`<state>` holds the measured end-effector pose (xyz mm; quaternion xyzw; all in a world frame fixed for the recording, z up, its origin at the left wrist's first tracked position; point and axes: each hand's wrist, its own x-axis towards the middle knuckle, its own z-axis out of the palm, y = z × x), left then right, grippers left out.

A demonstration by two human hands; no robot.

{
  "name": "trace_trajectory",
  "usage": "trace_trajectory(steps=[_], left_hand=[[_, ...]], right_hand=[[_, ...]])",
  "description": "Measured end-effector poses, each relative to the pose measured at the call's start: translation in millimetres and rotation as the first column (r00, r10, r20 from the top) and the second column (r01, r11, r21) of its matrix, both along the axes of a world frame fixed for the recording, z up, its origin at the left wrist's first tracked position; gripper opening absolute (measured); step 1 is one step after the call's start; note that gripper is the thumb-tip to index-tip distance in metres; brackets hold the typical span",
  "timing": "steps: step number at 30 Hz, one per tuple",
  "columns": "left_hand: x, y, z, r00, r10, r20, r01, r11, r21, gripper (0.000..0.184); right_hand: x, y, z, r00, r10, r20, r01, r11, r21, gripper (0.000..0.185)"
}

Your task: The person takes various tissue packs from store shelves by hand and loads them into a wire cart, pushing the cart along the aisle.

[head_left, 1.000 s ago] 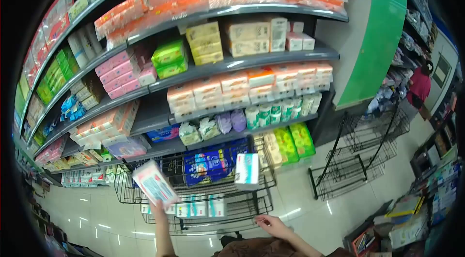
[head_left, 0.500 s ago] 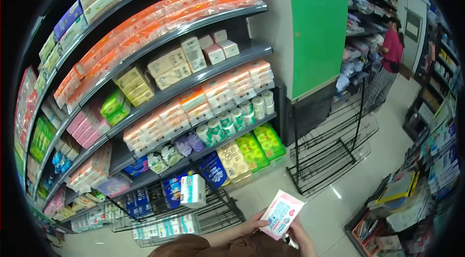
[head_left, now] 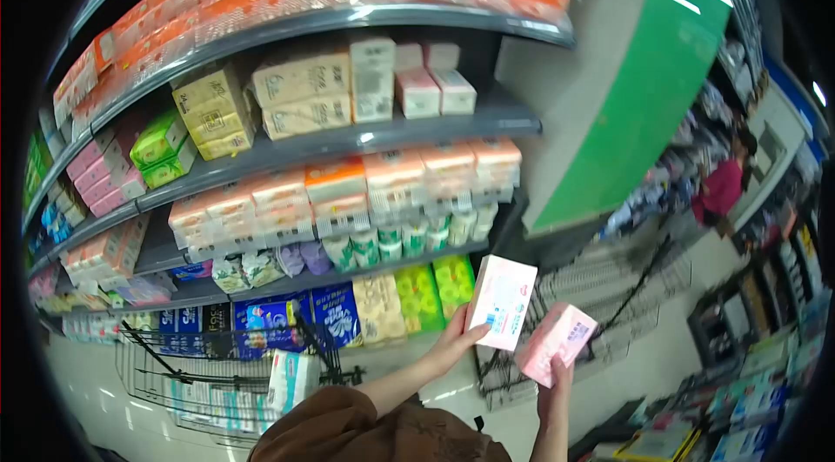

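My left hand (head_left: 454, 347) grips a white tissue pack (head_left: 504, 301) with pink edges and blue print, held upright in front of the lower shelves. To its right, my right hand (head_left: 557, 375) holds a pink tissue pack (head_left: 557, 342), tilted, with its fingers on the lower end. A small gap separates the two packs. Similar small pink-and-white packs (head_left: 437, 97) stand on the middle shelf, beside an upright beige pack (head_left: 372, 79).
Shelves (head_left: 365, 138) of stacked tissue packs fill the left and centre. Below stands a black wire rack (head_left: 174, 366) with a white-and-teal pack (head_left: 292, 379) on it. Another wire rack (head_left: 609, 305) is behind my hands. A person (head_left: 722, 188) stands in the right aisle.
Both hands have risen toward the shelves. Where one pack showed between them, two packs now show, one in each hand. The view has turned and moved closer to the shelves.
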<state>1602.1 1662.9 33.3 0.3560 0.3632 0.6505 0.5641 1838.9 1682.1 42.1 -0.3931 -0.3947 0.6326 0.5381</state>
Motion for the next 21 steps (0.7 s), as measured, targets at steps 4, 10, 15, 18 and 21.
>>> trace_trajectory(steps=[4,10,15,18,21], left_hand=[[-72,68,39,0.985,0.049,-0.163,-0.007,0.969,0.248,0.090],[-167,166,114,0.794,0.414,-0.444,-0.146,0.840,0.523,0.101],[-257,278,178,0.149,0.850,-0.505,-0.532,0.499,0.684,0.078],[-288,340,161,-0.103,0.800,-0.592,-0.619,0.414,0.667,0.068],[-272,354,167,-0.183,0.736,-0.652,-0.698,0.370,0.613,0.065]], right_hand=[[-101,94,60,0.989,0.149,-0.017,-0.147,0.985,0.094,0.077],[-216,234,140,0.945,0.327,0.017,-0.312,0.883,0.351,0.079],[-342,355,227,0.974,0.174,0.147,-0.225,0.822,0.523,0.067],[-384,444,207,0.852,0.112,0.512,-0.444,0.673,0.591,0.078],[-399,460,199,0.879,0.245,0.409,-0.470,0.586,0.660,0.078]])
